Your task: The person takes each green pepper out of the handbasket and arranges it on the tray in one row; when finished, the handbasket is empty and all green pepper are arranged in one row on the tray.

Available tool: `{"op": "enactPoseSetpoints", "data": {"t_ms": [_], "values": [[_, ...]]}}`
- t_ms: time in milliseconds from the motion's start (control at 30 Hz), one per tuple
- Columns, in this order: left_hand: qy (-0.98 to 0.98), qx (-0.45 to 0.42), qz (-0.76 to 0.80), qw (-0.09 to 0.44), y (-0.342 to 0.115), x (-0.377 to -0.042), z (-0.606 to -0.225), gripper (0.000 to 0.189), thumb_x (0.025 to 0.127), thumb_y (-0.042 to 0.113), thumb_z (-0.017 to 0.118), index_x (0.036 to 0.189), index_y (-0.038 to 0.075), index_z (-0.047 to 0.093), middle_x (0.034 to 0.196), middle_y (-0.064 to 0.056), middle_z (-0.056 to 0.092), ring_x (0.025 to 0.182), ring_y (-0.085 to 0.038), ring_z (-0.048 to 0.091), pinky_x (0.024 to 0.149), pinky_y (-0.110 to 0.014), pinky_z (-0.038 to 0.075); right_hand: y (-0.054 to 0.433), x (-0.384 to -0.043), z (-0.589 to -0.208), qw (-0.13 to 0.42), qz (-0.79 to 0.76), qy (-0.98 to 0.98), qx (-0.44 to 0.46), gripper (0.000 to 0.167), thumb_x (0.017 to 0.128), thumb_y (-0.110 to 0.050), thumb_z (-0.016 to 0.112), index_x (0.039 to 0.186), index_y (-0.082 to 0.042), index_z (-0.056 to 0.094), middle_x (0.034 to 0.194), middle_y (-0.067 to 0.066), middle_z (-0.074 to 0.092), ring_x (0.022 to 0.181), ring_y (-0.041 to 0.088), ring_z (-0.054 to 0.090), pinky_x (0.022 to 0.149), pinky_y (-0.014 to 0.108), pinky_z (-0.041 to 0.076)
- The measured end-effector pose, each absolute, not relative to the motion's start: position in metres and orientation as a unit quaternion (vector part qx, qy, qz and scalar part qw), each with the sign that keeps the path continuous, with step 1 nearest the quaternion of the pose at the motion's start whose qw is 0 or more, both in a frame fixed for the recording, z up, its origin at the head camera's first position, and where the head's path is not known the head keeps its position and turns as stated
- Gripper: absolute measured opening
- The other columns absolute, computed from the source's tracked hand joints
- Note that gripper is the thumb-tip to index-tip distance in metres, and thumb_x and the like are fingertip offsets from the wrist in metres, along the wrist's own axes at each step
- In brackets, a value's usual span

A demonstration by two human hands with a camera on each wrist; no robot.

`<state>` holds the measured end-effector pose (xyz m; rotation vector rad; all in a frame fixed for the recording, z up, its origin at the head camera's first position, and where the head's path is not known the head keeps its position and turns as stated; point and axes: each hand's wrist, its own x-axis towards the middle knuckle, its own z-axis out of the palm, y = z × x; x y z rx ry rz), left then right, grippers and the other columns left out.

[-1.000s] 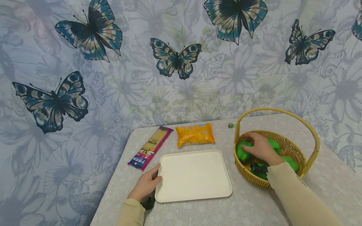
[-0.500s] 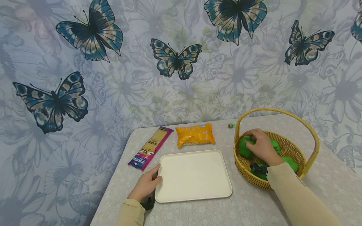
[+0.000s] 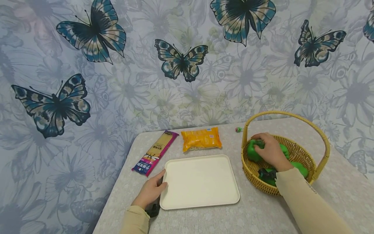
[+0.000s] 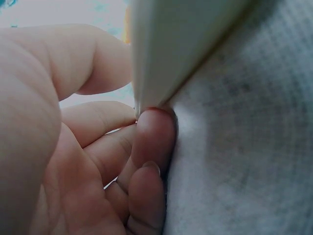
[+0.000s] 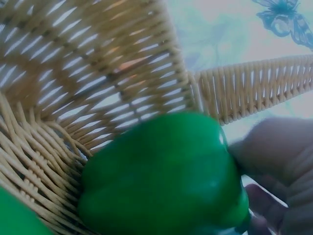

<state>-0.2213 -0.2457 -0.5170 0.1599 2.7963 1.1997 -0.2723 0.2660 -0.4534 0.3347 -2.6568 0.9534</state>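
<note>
A cream rectangular tray point(image 3: 201, 182) lies on the table in the middle of the head view. My left hand point(image 3: 149, 191) holds its left edge, thumb at the rim and fingertips at its underside in the left wrist view. Over on the right, my right hand point(image 3: 271, 152) grips a green bell pepper point(image 3: 253, 152) inside a wicker basket point(image 3: 305, 157). The right wrist view shows that bell pepper point(image 5: 156, 171) large, thumb and fingers at its stem end, close to the woven wall. Several more green peppers point(image 3: 299, 168) lie in the basket, partly hidden by hand and wrist.
The basket's tall handle point(image 3: 286, 113) arches over the right hand. Behind the tray lies an orange plastic packet point(image 3: 201, 139), with a long purple and gold packet point(image 3: 155, 152) to its left. A small lollipop point(image 3: 239, 129) lies near the wall behind the basket.
The right hand's fingers have closed around the bell pepper, which has turned and shifted slightly up and right within the basket. The left hand and tray have stayed put.
</note>
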Motion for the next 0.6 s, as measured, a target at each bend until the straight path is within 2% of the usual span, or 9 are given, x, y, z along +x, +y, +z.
{"op": "enactPoseSetpoints", "data": {"t_ms": [167,400,600], "values": [[0.918,0.049,0.391,0.053,-0.2463,-0.2213,-0.5172,0.064,0.098,0.023,0.068,0.156,0.010,0.046,0.107,-0.011,0.073,0.080,-0.015,0.057,0.074,-0.032,0.052,0.2665,-0.2742,-0.4547,0.118,0.325,-0.932,0.112,0.034,0.099,-0.017,0.064,0.130,-0.004,0.065,0.139,0.025,0.057,0.129,0.048,0.051,0.101,0.066,0.043],[0.917,0.046,0.393,0.057,-0.2460,-0.2221,-0.5181,0.065,0.098,0.023,0.068,0.157,0.011,0.044,0.081,-0.005,0.064,0.071,-0.016,0.053,0.064,-0.031,0.046,0.2670,-0.2741,-0.4571,0.096,0.329,-0.932,0.121,0.037,0.099,-0.022,0.066,0.132,-0.005,0.065,0.136,0.023,0.059,0.124,0.046,0.055,0.097,0.064,0.047],[0.916,0.046,0.394,0.056,-0.2454,-0.2221,-0.5176,0.065,0.098,0.023,0.068,0.157,0.011,0.044,0.078,-0.003,0.061,0.070,-0.016,0.053,0.062,-0.030,0.046,0.2664,-0.2745,-0.4588,0.101,0.335,-0.927,0.136,0.044,0.096,-0.031,0.072,0.131,-0.005,0.065,0.136,0.022,0.060,0.125,0.045,0.055,0.099,0.063,0.046]]}}
